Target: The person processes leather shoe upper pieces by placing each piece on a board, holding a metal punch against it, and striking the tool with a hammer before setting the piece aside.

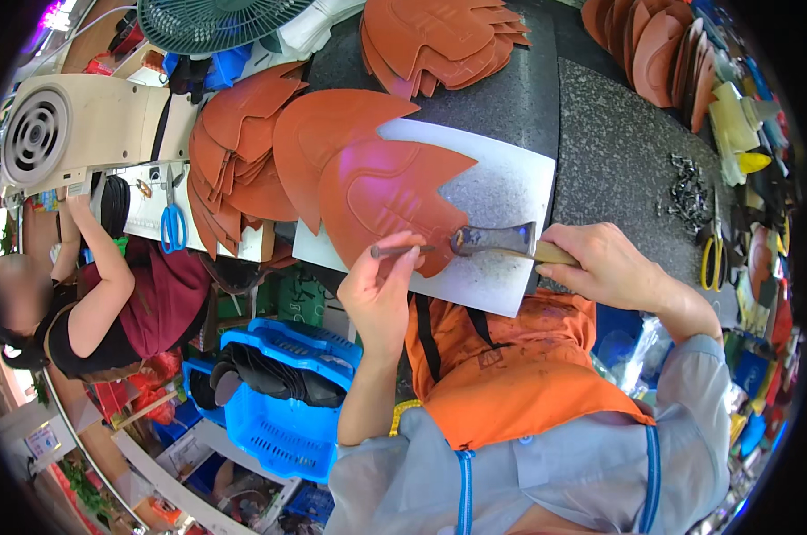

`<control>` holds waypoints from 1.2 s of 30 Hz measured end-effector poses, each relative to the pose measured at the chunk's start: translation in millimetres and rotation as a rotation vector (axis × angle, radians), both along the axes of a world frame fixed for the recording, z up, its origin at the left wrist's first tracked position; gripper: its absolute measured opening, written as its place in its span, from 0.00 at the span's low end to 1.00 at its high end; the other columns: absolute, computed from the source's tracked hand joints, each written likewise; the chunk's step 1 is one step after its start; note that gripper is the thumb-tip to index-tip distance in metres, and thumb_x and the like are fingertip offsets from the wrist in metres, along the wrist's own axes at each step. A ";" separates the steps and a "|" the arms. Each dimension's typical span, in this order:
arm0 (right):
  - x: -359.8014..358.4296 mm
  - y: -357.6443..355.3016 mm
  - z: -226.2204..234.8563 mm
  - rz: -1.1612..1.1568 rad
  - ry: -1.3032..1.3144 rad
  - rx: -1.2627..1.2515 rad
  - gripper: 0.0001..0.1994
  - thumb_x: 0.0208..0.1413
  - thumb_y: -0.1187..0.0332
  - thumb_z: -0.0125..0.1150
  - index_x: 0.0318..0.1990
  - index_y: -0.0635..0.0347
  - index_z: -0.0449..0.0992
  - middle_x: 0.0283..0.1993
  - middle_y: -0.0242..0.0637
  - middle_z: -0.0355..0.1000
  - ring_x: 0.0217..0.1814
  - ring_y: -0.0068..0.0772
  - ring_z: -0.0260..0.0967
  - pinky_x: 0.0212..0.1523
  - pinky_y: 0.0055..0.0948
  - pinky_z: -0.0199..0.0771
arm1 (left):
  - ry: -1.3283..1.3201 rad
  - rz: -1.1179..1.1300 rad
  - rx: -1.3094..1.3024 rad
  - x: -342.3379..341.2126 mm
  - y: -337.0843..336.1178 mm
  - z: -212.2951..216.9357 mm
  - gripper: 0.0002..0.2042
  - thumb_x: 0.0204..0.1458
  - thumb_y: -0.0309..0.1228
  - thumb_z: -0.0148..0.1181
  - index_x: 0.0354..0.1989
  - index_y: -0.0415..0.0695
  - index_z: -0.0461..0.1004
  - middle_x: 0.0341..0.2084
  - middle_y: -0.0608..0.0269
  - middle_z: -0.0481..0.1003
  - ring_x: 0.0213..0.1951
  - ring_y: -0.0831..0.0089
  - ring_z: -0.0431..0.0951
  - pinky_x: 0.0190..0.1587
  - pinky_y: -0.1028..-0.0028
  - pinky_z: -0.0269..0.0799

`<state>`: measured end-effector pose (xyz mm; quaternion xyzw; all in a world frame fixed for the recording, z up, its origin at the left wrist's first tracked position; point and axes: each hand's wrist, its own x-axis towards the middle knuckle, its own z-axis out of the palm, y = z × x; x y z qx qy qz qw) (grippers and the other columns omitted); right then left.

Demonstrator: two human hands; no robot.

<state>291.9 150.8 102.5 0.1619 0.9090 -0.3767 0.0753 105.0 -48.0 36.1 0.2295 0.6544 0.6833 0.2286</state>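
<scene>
My left hand (378, 299) pinches a slim dark metal punch (391, 251) between thumb and fingers, above the lower edge of a reddish-brown leather piece (381, 192). The leather has a zigzag edge and curved pressed lines. It lies on a white board (510, 192), partly over a second leather piece (298, 143) of the same shape. My right hand (600, 263) is wrapped round the wooden handle of a hammer (500, 239). The hammer's worn metal head is close to the punch's tip, over the board's near side; whether they touch I cannot tell.
Stacked leather pieces lie left (234, 152), at the back (439, 40) and far right (658, 49). Small metal parts (689, 196) and yellow-handled scissors (714, 259) sit at right. Blue scissors (173, 227), a blue basket (283, 428), a beige machine (91, 129) and another person (100, 294) are left.
</scene>
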 end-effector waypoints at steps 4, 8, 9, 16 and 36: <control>-1.3 2.6 0.9 0.010 0.012 0.017 0.11 0.57 0.63 0.62 0.39 0.60 0.73 0.28 0.47 0.74 0.32 0.55 0.74 0.33 0.49 0.72 | -0.172 -0.031 -0.064 -4.2 6.8 -8.7 0.07 0.60 0.18 0.55 0.46 0.33 0.72 0.40 0.49 0.80 0.41 0.68 0.82 0.44 0.70 0.81; -0.8 4.2 -1.0 0.019 0.029 0.022 0.11 0.57 0.63 0.62 0.39 0.60 0.73 0.29 0.47 0.74 0.33 0.55 0.74 0.33 0.49 0.72 | -0.177 -0.044 -0.067 -6.0 5.6 -12.1 0.08 0.61 0.19 0.54 0.47 0.34 0.70 0.40 0.49 0.80 0.41 0.68 0.82 0.44 0.71 0.81; -1.3 4.9 -0.6 0.017 0.027 0.021 0.11 0.57 0.63 0.62 0.39 0.60 0.73 0.29 0.47 0.74 0.33 0.55 0.74 0.33 0.49 0.72 | -0.179 -0.046 -0.067 -6.7 6.1 -12.4 0.08 0.61 0.19 0.54 0.47 0.34 0.70 0.40 0.49 0.80 0.41 0.68 0.82 0.44 0.71 0.81; -1.7 5.5 -0.4 0.035 0.012 0.035 0.11 0.57 0.63 0.62 0.39 0.60 0.72 0.30 0.46 0.74 0.33 0.54 0.74 0.33 0.48 0.72 | -0.175 -0.025 -0.071 -4.8 5.2 -10.4 0.08 0.61 0.20 0.55 0.47 0.35 0.71 0.39 0.50 0.80 0.40 0.70 0.82 0.44 0.72 0.80; -20.7 9.2 48.6 -0.067 0.318 -0.085 0.11 0.58 0.63 0.63 0.40 0.61 0.71 0.27 0.47 0.73 0.31 0.55 0.73 0.29 0.47 0.69 | 0.527 -0.032 -0.284 7.1 4.3 -8.3 0.04 0.56 0.20 0.62 0.38 0.36 0.79 0.25 0.53 0.77 0.27 0.69 0.79 0.32 0.73 0.74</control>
